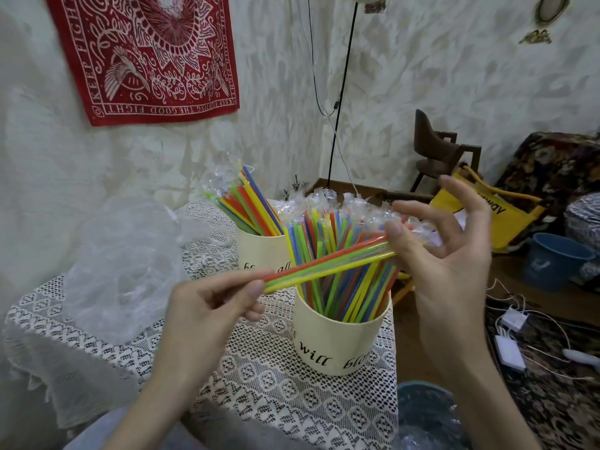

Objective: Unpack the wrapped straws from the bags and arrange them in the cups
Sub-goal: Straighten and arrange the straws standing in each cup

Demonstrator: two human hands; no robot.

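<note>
Two cream cups stand on a lace-covered table (259, 394). The near cup (337, 342) is packed with several wrapped straws of mixed colours. The far cup (259, 251) holds a smaller leaning bunch. My left hand (211, 306) pinches one end of a small bundle of wrapped straws (328, 266), held level above the near cup. My right hand (451, 251) touches the bundle's other end with thumb and forefinger, the other fingers spread. A crumpled clear plastic bag (126, 271) lies on the table at left.
A red printed cloth (146, 56) hangs on the wall. A lamp pole (341, 102), a dark chair (435, 151), a yellow bag (487, 209) and a blue pot (552, 264) stand at right. Chargers and cables (513, 339) lie on the patterned rug. More clear plastic (425, 414) sits by the table's near edge.
</note>
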